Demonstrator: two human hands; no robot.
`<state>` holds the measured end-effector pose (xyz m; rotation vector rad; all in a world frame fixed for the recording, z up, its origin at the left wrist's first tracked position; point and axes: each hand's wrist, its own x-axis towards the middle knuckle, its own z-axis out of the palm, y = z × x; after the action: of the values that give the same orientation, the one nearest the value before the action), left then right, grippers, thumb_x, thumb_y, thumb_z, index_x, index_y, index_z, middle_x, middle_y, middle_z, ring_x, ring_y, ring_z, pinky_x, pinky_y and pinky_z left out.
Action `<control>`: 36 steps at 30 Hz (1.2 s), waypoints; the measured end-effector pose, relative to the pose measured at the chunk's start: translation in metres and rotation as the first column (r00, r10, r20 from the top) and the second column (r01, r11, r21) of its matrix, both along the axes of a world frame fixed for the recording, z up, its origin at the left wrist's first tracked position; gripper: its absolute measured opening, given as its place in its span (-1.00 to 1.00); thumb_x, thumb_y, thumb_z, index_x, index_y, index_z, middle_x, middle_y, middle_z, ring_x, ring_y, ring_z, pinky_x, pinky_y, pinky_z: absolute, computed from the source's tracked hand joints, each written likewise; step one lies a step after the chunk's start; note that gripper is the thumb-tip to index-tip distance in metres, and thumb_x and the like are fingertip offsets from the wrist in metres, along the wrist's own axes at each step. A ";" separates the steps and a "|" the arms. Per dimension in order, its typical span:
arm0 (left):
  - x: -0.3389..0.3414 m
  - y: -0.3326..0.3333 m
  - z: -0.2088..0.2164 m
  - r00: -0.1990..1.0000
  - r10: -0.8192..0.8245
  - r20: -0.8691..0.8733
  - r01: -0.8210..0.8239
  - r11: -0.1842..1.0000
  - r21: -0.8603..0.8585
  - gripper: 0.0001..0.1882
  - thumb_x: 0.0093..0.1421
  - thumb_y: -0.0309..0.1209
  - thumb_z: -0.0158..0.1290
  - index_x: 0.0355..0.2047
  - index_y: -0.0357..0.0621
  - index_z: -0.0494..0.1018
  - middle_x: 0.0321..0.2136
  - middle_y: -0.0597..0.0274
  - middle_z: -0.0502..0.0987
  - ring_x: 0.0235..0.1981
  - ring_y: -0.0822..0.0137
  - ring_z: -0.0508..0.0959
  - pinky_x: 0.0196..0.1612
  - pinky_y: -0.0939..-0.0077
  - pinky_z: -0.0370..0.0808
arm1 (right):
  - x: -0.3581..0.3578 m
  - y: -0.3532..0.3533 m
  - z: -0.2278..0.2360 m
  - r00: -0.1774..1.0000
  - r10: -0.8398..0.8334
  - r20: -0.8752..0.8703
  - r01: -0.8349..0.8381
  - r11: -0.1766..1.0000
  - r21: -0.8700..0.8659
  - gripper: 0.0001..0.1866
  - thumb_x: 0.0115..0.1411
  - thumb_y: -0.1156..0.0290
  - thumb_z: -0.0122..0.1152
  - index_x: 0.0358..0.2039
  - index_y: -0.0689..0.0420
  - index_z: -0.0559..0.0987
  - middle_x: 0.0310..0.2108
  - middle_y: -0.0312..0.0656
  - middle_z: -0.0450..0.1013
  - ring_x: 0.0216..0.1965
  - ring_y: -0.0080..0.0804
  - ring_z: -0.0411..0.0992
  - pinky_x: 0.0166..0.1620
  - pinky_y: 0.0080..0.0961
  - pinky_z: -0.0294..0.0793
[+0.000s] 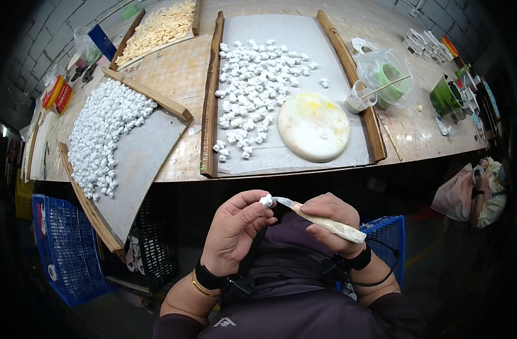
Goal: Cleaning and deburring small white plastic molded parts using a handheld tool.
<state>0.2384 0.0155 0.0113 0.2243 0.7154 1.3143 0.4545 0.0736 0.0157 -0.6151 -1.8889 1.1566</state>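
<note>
Beside worktable — pinches white piece in left hand, clasps knife in right hand, probably for steady blade control

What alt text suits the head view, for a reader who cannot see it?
A person holds a knobby white piece in the left grip and a pale-handled knife in the right grip, its tip at the piece. Beyond, similar pieces lie on two wood-edged boards, one bearing a round disc.

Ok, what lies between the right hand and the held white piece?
The metal knife blade, its tip at the white piece, in the head view.
</note>
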 end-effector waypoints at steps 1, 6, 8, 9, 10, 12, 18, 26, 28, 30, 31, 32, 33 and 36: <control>0.000 0.000 0.000 1.000 0.003 0.001 -0.003 1.000 0.001 -0.73 0.19 -0.52 0.11 -0.09 -0.34 0.42 -0.25 0.09 0.55 -0.26 0.37 0.57 -0.12 0.49 0.55 | 0.001 0.000 0.000 1.000 -0.005 -0.009 0.005 1.000 -0.005 -0.67 0.02 0.49 0.30 -0.15 0.26 0.58 -0.25 -0.04 0.53 -0.27 -0.24 0.50 -0.17 -0.45 0.48; 0.001 0.000 0.000 0.994 0.028 -0.103 -0.027 1.000 0.014 -0.69 0.15 -0.55 0.13 -0.08 -0.34 0.41 -0.24 0.06 0.55 -0.27 0.38 0.59 -0.13 0.48 0.59 | 0.002 -0.001 0.001 0.999 -0.027 -0.027 0.026 0.999 -0.025 -0.68 0.01 0.50 0.30 -0.17 0.25 0.58 -0.27 -0.04 0.53 -0.27 -0.24 0.50 -0.19 -0.45 0.47; 0.002 0.000 0.001 0.989 0.037 -0.143 -0.034 0.999 0.021 -0.67 0.13 -0.58 0.15 -0.09 -0.33 0.41 -0.24 0.07 0.55 -0.25 0.38 0.59 -0.12 0.47 0.59 | 0.002 -0.001 0.001 0.999 -0.034 -0.027 0.033 0.999 -0.031 -0.68 0.01 0.49 0.30 -0.17 0.25 0.58 -0.27 -0.04 0.53 -0.27 -0.24 0.50 -0.19 -0.45 0.47; 0.003 0.000 0.002 0.988 0.040 -0.151 -0.036 0.999 0.027 -0.67 0.12 -0.58 0.15 -0.09 -0.33 0.41 -0.23 0.08 0.55 -0.25 0.38 0.59 -0.11 0.47 0.59 | 0.002 -0.001 0.001 0.999 -0.035 -0.028 0.035 0.999 -0.025 -0.68 0.01 0.50 0.30 -0.17 0.24 0.58 -0.27 -0.04 0.52 -0.28 -0.25 0.49 -0.20 -0.46 0.46; 0.004 0.000 0.002 0.986 0.042 -0.160 -0.037 0.999 0.035 -0.67 0.12 -0.59 0.15 -0.09 -0.33 0.41 -0.23 0.08 0.55 -0.24 0.39 0.59 -0.11 0.47 0.59 | 0.002 -0.001 0.002 0.999 -0.037 -0.030 0.037 0.999 -0.018 -0.68 0.01 0.51 0.30 -0.17 0.24 0.58 -0.27 -0.05 0.52 -0.29 -0.26 0.49 -0.21 -0.47 0.46; 0.004 0.000 0.003 0.984 0.044 -0.172 -0.037 0.998 0.047 -0.67 0.11 -0.59 0.16 -0.09 -0.33 0.41 -0.23 0.10 0.55 -0.24 0.39 0.59 -0.10 0.46 0.59 | 0.002 -0.002 0.001 0.999 -0.041 -0.032 0.040 0.999 -0.016 -0.68 0.01 0.52 0.30 -0.17 0.22 0.59 -0.28 -0.06 0.51 -0.30 -0.29 0.49 -0.23 -0.49 0.45; 0.005 -0.001 0.003 0.981 0.045 -0.187 -0.035 0.998 0.058 -0.67 0.12 -0.59 0.15 -0.09 -0.33 0.41 -0.22 0.11 0.55 -0.23 0.39 0.59 -0.09 0.45 0.58 | 0.003 -0.004 0.000 0.998 -0.044 0.033 0.042 0.997 0.072 -0.67 0.02 0.54 0.32 -0.14 0.18 0.59 -0.28 -0.09 0.49 -0.35 -0.38 0.47 -0.31 -0.59 0.44; 0.004 0.000 0.002 0.985 0.038 -0.170 -0.030 0.998 0.050 -0.69 0.13 -0.59 0.13 -0.10 -0.33 0.41 -0.24 0.11 0.55 -0.25 0.38 0.59 -0.09 0.48 0.57 | -0.008 -0.004 -0.003 1.000 -0.026 -0.018 0.028 0.989 0.148 -0.66 0.17 0.25 0.23 -0.12 0.20 0.54 -0.37 -0.11 0.56 -0.42 -0.35 0.48 -0.35 -0.52 0.42; 0.004 -0.001 0.004 0.988 0.032 -0.148 -0.026 0.999 0.041 -0.70 0.13 -0.59 0.13 -0.10 -0.33 0.41 -0.24 0.11 0.55 -0.26 0.38 0.59 -0.10 0.49 0.57 | -0.009 -0.004 -0.005 1.000 -0.019 -0.019 0.021 0.991 0.136 -0.63 0.19 0.20 0.22 -0.12 0.20 0.53 -0.36 -0.11 0.56 -0.44 -0.35 0.48 -0.35 -0.53 0.42; 0.004 -0.001 0.004 0.990 0.024 -0.136 -0.019 0.999 0.040 -0.70 0.15 -0.59 0.12 -0.09 -0.34 0.41 -0.25 0.12 0.55 -0.25 0.40 0.58 -0.10 0.49 0.56 | -0.009 -0.005 -0.007 0.999 -0.020 -0.025 0.023 0.992 0.122 -0.61 0.20 0.16 0.21 -0.11 0.20 0.53 -0.36 -0.10 0.57 -0.44 -0.36 0.47 -0.35 -0.53 0.42; 0.003 -0.001 0.003 0.991 0.018 -0.134 -0.013 0.999 0.043 -0.71 0.16 -0.58 0.11 -0.09 -0.34 0.42 -0.25 0.13 0.55 -0.25 0.41 0.57 -0.09 0.49 0.56 | -0.009 -0.005 -0.006 1.000 -0.014 -0.022 0.016 0.993 0.113 -0.61 0.17 0.19 0.24 -0.11 0.22 0.54 -0.35 -0.10 0.56 -0.43 -0.34 0.49 -0.34 -0.52 0.44; 0.003 -0.001 0.003 0.991 0.013 -0.132 -0.007 0.999 0.045 -0.71 0.18 -0.58 0.10 -0.08 -0.35 0.42 -0.25 0.14 0.54 -0.24 0.42 0.56 -0.08 0.48 0.55 | -0.008 -0.005 -0.004 1.000 -0.008 -0.019 0.010 0.994 0.105 -0.60 0.15 0.22 0.27 -0.11 0.24 0.55 -0.34 -0.09 0.56 -0.41 -0.32 0.50 -0.33 -0.51 0.46; 0.002 -0.001 0.003 0.992 0.009 -0.127 -0.004 0.999 0.040 -0.71 0.18 -0.57 0.10 -0.08 -0.34 0.42 -0.26 0.14 0.55 -0.24 0.42 0.56 -0.09 0.48 0.55 | -0.007 -0.005 -0.003 1.000 -0.001 -0.016 0.003 0.995 0.096 -0.60 0.13 0.26 0.30 -0.10 0.26 0.56 -0.34 -0.08 0.55 -0.39 -0.29 0.51 -0.32 -0.50 0.48; 0.002 -0.002 0.004 0.994 0.000 -0.112 0.004 1.000 0.029 -0.72 0.18 -0.57 0.10 -0.08 -0.33 0.42 -0.26 0.15 0.55 -0.26 0.42 0.56 -0.09 0.47 0.55 | -0.008 -0.005 -0.004 1.000 0.000 -0.013 0.001 0.994 0.110 -0.60 0.13 0.27 0.30 -0.10 0.26 0.56 -0.33 -0.08 0.55 -0.40 -0.30 0.51 -0.32 -0.50 0.49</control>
<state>0.2405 0.0140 0.0152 0.3245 0.7904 1.3187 0.4467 0.0687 0.0115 -0.5459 -1.9270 1.0463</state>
